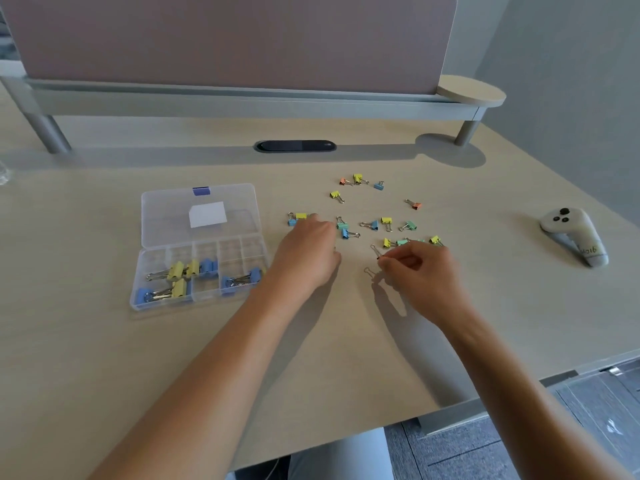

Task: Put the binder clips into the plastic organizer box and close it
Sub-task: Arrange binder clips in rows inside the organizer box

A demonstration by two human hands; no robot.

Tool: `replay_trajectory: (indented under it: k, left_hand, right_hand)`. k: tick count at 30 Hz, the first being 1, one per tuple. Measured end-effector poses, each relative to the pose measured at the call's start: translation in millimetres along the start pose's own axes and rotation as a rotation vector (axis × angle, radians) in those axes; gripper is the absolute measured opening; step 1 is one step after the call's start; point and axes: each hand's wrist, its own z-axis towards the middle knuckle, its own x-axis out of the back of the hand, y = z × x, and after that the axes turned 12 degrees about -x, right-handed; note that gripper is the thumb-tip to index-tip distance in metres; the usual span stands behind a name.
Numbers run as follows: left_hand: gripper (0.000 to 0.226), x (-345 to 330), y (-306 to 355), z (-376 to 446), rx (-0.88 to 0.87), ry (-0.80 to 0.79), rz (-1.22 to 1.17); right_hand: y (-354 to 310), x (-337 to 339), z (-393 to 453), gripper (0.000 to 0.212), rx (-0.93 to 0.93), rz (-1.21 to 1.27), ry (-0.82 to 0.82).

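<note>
A clear plastic organizer box lies open at the left of the desk, its lid folded back. Several large yellow and blue binder clips sit in its front compartments. Several small coloured binder clips lie scattered on the desk to the right of the box. My left hand reaches palm down over the clips, fingertips at a yellow and blue pair; what it holds is hidden. My right hand pinches small clips, their wire handles sticking out to the left.
A white handheld controller lies at the right of the desk. A raised grey shelf with a pink divider panel runs along the back, and a dark cable slot sits below it. The desk's front edge slants off at the right.
</note>
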Motion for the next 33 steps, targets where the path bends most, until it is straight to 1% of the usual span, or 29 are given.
replay_trajectory:
  k: [2,4,6,10,13,15,19,22,26,30,33]
  left_hand:
    - [0.017,0.4,11.7,-11.9,-0.02,0.003,0.018]
    - [0.016,1.3,23.6,-26.2,-0.038,-0.011,0.043]
    - [0.014,3.2,32.5,-41.7,-0.045,-0.016,0.045]
    - [0.022,9.5,37.7,-76.7,-0.053,0.001,0.038]
    - [0.02,14.1,35.4,-107.8,-0.058,0.031,0.085]
    - [0.018,14.4,34.1,-126.1,-0.058,0.077,0.087]
    - [0.029,15.5,22.3,-154.6,-0.028,0.105,0.12]
    - [0.028,17.3,10.5,-171.6,0.014,0.156,0.133]
    - [0.019,22.4,-4.3,-190.4,0.079,0.205,0.127]
    - [0.023,26.3,-15.0,-204.0,0.113,0.186,0.114]
    - [0.032,26.4,-19.5,-211.6,0.14,0.176,0.128]
  right_hand:
    - [-4.6,5.1,-2.9,0.008,-0.04,0.133,-0.039]
    - [-10.5,7.7,-6.1,0.005,-0.032,0.181,-0.057]
    - [-17.7,7.4,-10.1,0.004,-0.037,0.248,-0.117]
    - [-34.7,-3.5,-21.8,0.005,-0.149,0.536,-0.384]
    - [-47.5,-22.6,-28.8,0.012,-0.18,0.636,-0.506]
    - [-54.3,-34.9,-31.9,0.012,-0.169,0.633,-0.528]
    - [-68.4,-60.0,-39.0,0.011,-0.13,0.566,-0.57]
    - [-77.3,-79.1,-46.9,0.011,-0.092,0.487,-0.596]
    - [-87.9,-101.9,-58.1,0.014,-0.005,0.366,-0.586]
    - [-94.7,-117.9,-63.3,0.015,0.075,0.239,-0.541]
    - [-98.1,-126.3,-65.3,0.009,0.113,0.161,-0.507]
